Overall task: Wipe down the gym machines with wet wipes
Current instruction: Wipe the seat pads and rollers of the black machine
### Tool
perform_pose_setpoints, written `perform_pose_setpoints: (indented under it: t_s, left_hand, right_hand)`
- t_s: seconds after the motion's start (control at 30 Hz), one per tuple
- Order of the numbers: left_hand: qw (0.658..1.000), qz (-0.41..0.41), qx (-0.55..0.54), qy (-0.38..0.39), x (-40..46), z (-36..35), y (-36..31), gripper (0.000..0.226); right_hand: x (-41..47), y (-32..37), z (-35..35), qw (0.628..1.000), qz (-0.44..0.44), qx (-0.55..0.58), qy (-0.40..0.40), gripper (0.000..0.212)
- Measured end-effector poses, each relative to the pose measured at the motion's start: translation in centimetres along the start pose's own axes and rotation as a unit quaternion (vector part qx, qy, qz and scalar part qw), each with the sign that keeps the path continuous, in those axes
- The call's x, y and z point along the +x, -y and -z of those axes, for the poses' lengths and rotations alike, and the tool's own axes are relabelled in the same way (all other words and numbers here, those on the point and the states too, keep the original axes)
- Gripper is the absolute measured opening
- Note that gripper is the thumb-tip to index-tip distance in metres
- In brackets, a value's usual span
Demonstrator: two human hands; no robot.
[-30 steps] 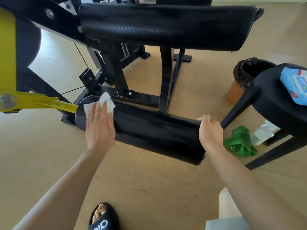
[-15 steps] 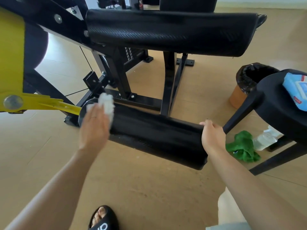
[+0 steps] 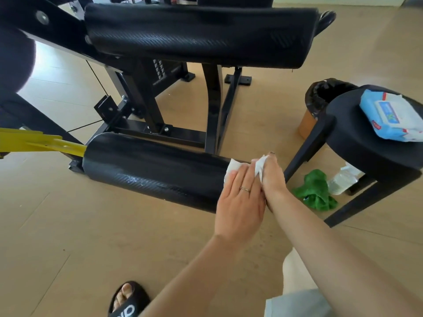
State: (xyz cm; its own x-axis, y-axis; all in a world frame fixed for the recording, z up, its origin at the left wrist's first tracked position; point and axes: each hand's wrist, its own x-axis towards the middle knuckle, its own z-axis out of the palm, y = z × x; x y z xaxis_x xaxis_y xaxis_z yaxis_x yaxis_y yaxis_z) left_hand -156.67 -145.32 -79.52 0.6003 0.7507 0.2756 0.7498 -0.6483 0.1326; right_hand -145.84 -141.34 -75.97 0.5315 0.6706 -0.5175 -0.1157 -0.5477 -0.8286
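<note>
The left hand [image 3: 240, 200] presses the wet wipe [image 3: 235, 168] flat on the right end of the lower roller pad [image 3: 151, 172], fingers straight. The right hand [image 3: 272, 179] pinches the wipe's right edge at that same end. The roller shows damp streaks along its length, so it looks nearly done; the upper pad [image 3: 199, 35], farther off, probably remains.

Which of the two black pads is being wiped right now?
The lower roller pad near the floor; the white wipe lies on its right end. The big upper pad is untouched.
</note>
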Motion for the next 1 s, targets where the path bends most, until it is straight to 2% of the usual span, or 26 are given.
perform_pose_setpoints:
  t_s: [0.1,0.13,0.2,0.27,0.33,0.37,0.43,0.53,0.6,0.67,0.7,0.77,0.9,1.0]
  left_hand:
    - [0.997,-0.069,0.031,0.025,-0.5,2.5,2.9,0.051]
    - [0.998,-0.055,0.025,0.022,-0.6,3.6,4.7,0.048]
    - [0.998,0.056,0.014,0.012,-0.5,5.0,10.1,0.040]
    - [0.986,0.162,0.034,0.013,-0.9,5.8,15.6,0.043]
    - [0.980,0.192,0.055,0.016,-1.1,6.1,17.7,0.058]
    - [0.980,0.194,0.047,0.014,-0.7,5.8,16.6,0.060]
    - [0.988,0.152,0.035,0.010,0.4,4.9,11.3,0.056]
    - [0.997,-0.010,0.049,0.062,0.7,3.1,2.3,0.057]
    - [0.996,-0.036,0.051,0.058,0.3,2.3,1.0,0.057]
    - [0.995,-0.055,0.074,0.030,-0.2,2.4,3.0,0.050]
    - [0.995,-0.054,0.079,0.042,-0.5,2.8,4.6,0.049]
    - [0.997,0.001,0.065,0.040,-0.9,4.0,8.8,0.050]
    - [0.987,0.153,0.036,0.021,-3.0,6.3,21.7,0.053]
    - [0.974,0.226,0.030,0.002,-3.3,7.8,28.2,0.052]
  right_hand:
    - [0.2,-0.5,0.1,1.000,-0.019,0.016,0.012,0.054]
    - [-0.3,-0.4,0.1,1.000,-0.017,0.009,0.011,0.055]
    - [-0.6,-0.3,-0.1,1.000,-0.006,-0.003,0.004,0.059]
    - [-0.8,-0.2,-0.2,1.000,-0.007,0.000,-0.004,0.060]
    - [-0.9,-0.1,-0.2,1.000,-0.002,-0.005,-0.013,0.061]
    - [-0.7,-0.2,-0.3,1.000,-0.002,-0.004,-0.017,0.061]
    - [-0.5,-0.3,-0.3,1.000,0.002,-0.003,-0.019,0.062]
    - [0.3,-0.5,-0.1,1.000,0.004,-0.001,-0.024,0.061]
    - [0.6,-0.7,0.1,1.000,0.005,0.006,-0.021,0.060]
    - [0.6,-0.9,0.3,0.999,0.028,-0.015,-0.019,0.061]
    - [0.3,-1.0,0.3,0.998,0.045,-0.028,-0.028,0.061]
    - [-0.2,-1.0,0.1,0.992,0.095,-0.039,-0.075,0.057]
    - [-1.5,-1.2,-0.2,0.950,0.215,-0.111,-0.199,0.045]
    - [-3.4,-2.5,-0.9,0.958,0.196,-0.112,-0.176,0.040]
